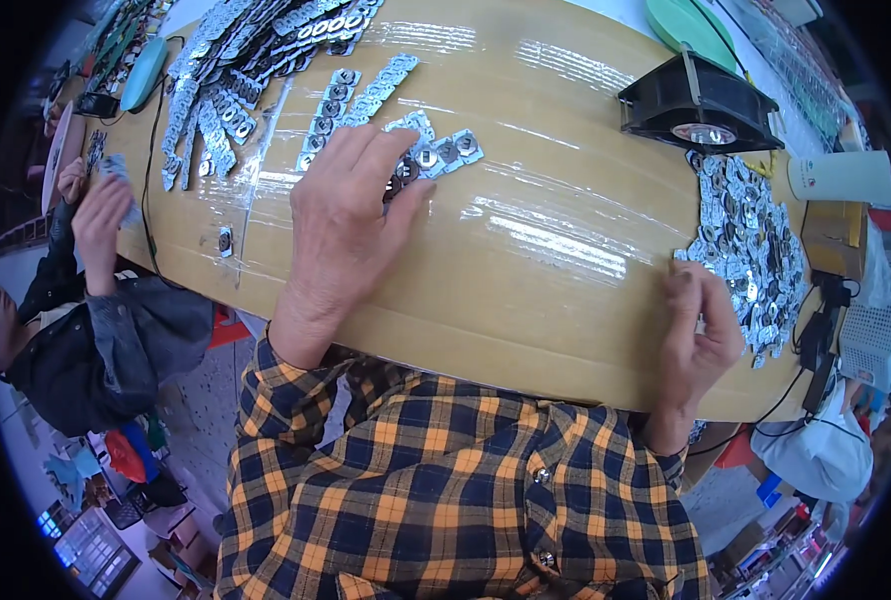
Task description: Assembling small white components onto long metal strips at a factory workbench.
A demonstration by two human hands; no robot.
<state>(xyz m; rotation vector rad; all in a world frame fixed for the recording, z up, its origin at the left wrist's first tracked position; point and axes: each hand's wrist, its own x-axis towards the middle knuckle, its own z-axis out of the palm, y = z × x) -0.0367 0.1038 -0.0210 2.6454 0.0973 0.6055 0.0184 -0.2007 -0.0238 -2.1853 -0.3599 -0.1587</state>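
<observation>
the left hand [344, 220] is over the brown table [506, 325], bent around the near end of a silver strip [453, 152] with dark round bits on it. its thumb and pointing finger curl toward each other with a gap between them, and some round bits show in that gap. i cannot tell if the fingers pinch the strip, because the hand hides part of it.

two more silver strips lie just past this hand, side by side: one with dark rounds [330, 112] and one that looks paler [381, 90]. a big heap of strips [266, 45] sits at the far left of the table. one little loose piece [226, 241] lies alone near the table's edge.

the right hand [703, 325] is by the near left side of a pile of small silver pieces [751, 245]. its fingers are curled in, and i cannot tell if they pinch a piece.

a black fan [701, 105] stands just behind the pile, and a pale cup [843, 178] is to its right. on the left, another person [131, 330] sits with both hands up near a silver strip.
</observation>
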